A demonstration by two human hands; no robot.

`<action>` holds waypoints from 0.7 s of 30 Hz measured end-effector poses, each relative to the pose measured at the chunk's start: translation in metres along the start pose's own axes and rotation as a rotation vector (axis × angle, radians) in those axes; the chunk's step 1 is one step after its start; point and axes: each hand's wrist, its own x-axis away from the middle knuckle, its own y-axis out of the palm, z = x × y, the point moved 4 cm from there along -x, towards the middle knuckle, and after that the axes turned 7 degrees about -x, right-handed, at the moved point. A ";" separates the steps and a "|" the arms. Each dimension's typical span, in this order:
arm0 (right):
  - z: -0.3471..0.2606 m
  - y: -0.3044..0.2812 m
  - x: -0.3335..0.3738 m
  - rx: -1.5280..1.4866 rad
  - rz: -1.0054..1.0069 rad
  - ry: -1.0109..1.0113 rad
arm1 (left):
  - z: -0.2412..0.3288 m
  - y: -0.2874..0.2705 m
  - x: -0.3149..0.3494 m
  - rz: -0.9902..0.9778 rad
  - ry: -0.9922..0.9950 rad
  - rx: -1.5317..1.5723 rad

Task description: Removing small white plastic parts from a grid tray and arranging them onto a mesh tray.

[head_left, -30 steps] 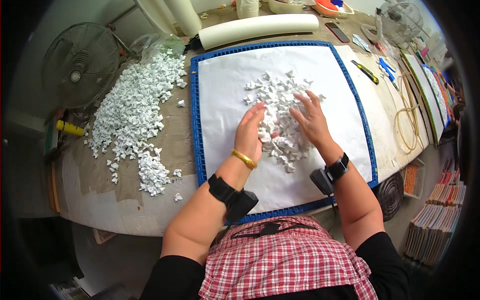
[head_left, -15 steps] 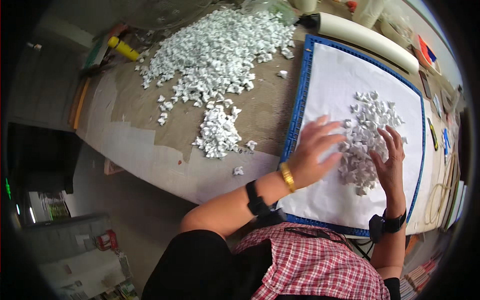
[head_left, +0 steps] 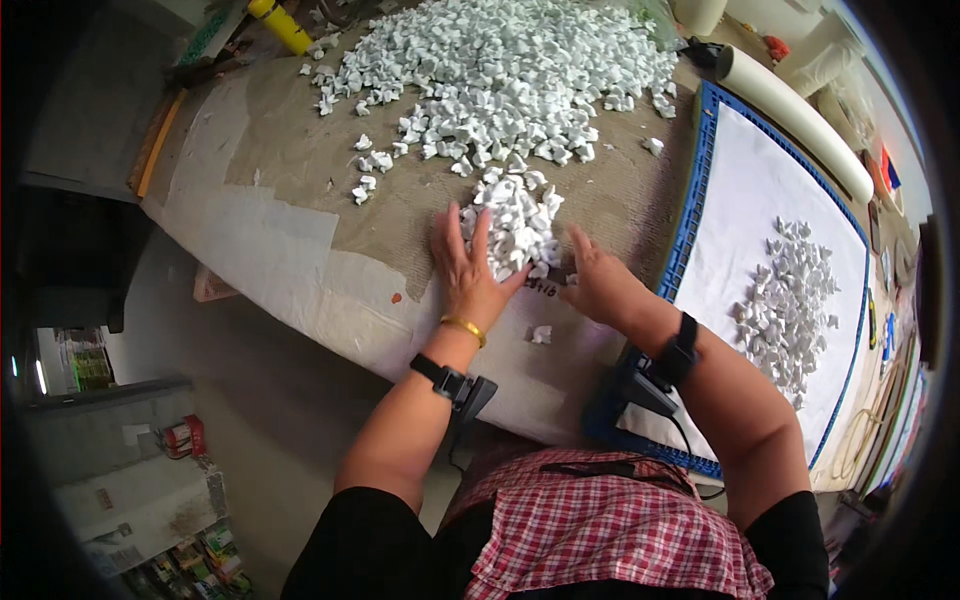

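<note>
A small heap of white, flower-like pieces (head_left: 518, 215) lies on the worktable. My left hand (head_left: 472, 272) rests against its near left side, fingers spread over the edge pieces. To the heap's right is my right hand (head_left: 607, 282), open with its fingers apart and one loose piece by its thumb. Behind the heap spreads a far larger pile of the same white pieces (head_left: 510, 80). More pieces (head_left: 790, 305) are strewn on a white sheet (head_left: 740, 190) inside a blue tray (head_left: 683, 240) on the right.
One single piece (head_left: 541, 334) lies near the table's front edge. A white roll (head_left: 795, 125) stretches behind the tray. A yellow cylinder (head_left: 280, 25) stands at the far left. A cutter (head_left: 872, 320) and cords lie right of the tray.
Both hands have moved left, from the pieces on the tray's sheet to the small heap on the table. The view has shifted left too, so the tray appears farther right.
</note>
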 end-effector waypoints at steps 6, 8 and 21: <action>-0.044 0.024 -0.148 -0.381 0.292 -0.076 | -0.109 0.038 -0.105 0.178 -0.151 0.190; -0.050 0.018 -0.188 -0.529 0.320 -0.047 | -0.140 0.042 -0.136 0.325 -0.205 0.201; -0.047 0.016 -0.320 -0.508 0.707 -0.259 | -0.149 0.106 -0.224 0.254 -0.463 0.670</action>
